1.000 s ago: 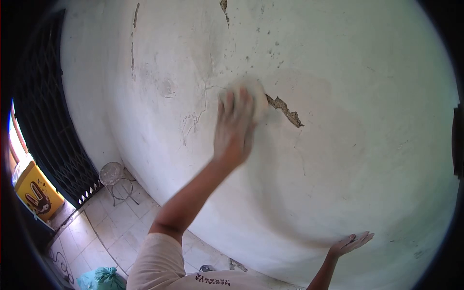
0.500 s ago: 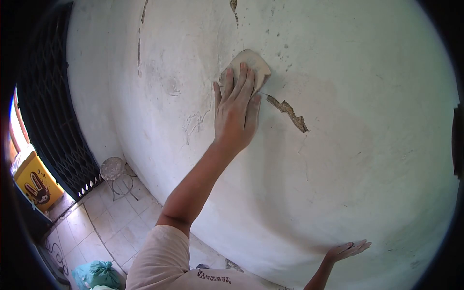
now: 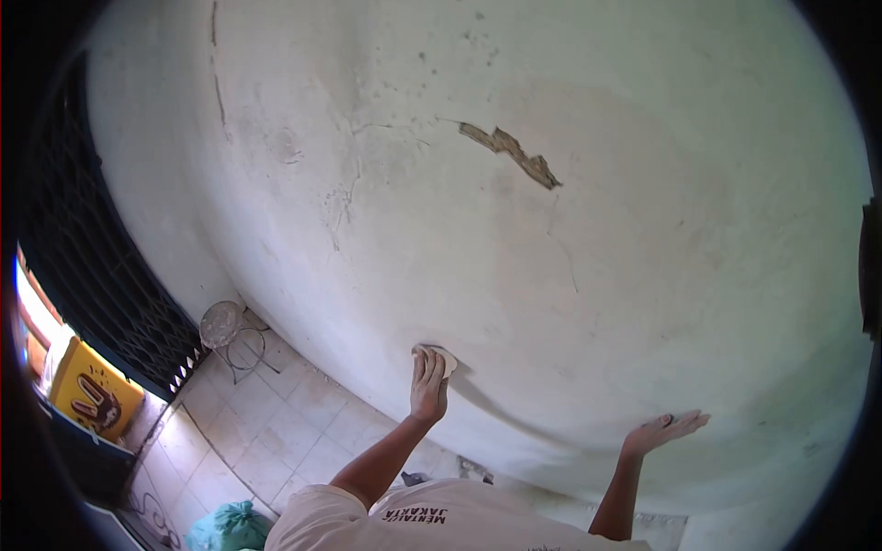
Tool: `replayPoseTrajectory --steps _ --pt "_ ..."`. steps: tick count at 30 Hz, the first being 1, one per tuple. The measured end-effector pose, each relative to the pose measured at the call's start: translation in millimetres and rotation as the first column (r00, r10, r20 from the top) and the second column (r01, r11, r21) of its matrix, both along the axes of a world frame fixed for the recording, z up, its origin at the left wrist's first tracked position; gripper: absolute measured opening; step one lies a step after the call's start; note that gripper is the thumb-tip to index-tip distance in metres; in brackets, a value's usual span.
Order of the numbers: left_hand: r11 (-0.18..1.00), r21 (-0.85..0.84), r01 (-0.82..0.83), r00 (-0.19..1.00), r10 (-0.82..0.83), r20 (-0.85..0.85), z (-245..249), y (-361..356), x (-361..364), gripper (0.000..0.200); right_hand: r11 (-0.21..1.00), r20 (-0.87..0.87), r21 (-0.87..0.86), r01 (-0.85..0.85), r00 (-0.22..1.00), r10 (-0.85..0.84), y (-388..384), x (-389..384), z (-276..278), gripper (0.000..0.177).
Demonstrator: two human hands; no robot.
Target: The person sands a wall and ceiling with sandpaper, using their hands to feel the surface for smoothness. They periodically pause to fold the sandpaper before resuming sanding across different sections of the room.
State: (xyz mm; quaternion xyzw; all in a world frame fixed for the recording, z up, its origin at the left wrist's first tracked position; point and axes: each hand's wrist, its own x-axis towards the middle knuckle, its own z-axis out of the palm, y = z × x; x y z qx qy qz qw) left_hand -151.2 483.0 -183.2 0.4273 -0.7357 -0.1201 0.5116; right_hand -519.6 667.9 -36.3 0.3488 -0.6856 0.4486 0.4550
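Observation:
My left hand (image 3: 427, 384) presses a pale, flat sheet or pad (image 3: 447, 360) against the lower part of the white wall (image 3: 386, 266), fingers bent over it. Off to the right, my right hand (image 3: 663, 433) lies with its fingers stretched out along the wall, and nothing is seen in it. Higher up, a long patch of broken plaster (image 3: 512, 154) shows brown material. Thin cracks and small dark spots mark the surface around it.
A round stool (image 3: 221, 324) stands on the tiled floor (image 3: 262, 427) at the wall's left end. Beyond it are a dark folding gate (image 3: 101, 230) and a yellow box (image 3: 96, 393). A green plastic bag (image 3: 228, 527) lies at the bottom left.
My left hand has moved down the wall with the pale sheet, away from the broken plaster. The view has shifted, and my right hand appears slightly higher, still spread.

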Motion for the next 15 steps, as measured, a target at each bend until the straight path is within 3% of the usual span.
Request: replayPoseTrajectory --steps 2,4,5,6,8,10,12,14,15 --pt "0.974 0.214 0.076 0.996 -0.064 -0.058 -31 22 2 0.054 0.998 0.031 0.044 -0.034 0.999 0.033 3 4 -10 0.066" --pt "0.821 0.557 0.122 0.992 -0.079 -0.1 -83 45 3 0.052 0.989 0.076 0.075 -0.126 0.99 0.12 8 14 -20 0.065" --pt "0.429 0.887 0.171 0.967 0.098 -0.234 -134 51 3 0.049 0.977 0.103 0.078 -0.197 0.977 0.188 9 25 -24 0.063" --pt "-0.068 0.962 0.265 0.92 0.317 -0.231 -171 55 5 0.047 0.963 0.13 0.133 -0.234 0.968 0.217 16 35 -27 0.065" --pt "-0.335 0.869 0.365 0.869 0.458 -0.189 -173 81 -6 0.048 0.915 0.191 0.293 -0.277 0.955 0.228 31 53 -35 0.07" --pt "-0.313 0.881 0.355 0.932 0.19 -0.308 -177 96 -25 0.045 0.814 0.189 0.446 -0.373 0.928 0.321 48 71 -49 0.073" --pt "-0.449 0.652 0.61 0.773 0.157 -0.615 -113 111 -46 0.047 0.632 0.476 0.529 -0.566 0.815 0.331 67 94 -65 0.074" --pt "-0.519 0.468 0.715 0.567 0.04 -0.823 -72 123 -69 0.049 0.507 0.857 0.336 -0.794 0.481 0.186 85 105 -101 0.075" --pt "-0.561 0.355 0.747 0.434 0.008 -0.901 -57 129 -79 0.05 0.482 0.99 0.045 -0.875 0.102 0.094 91 108 -116 0.077"
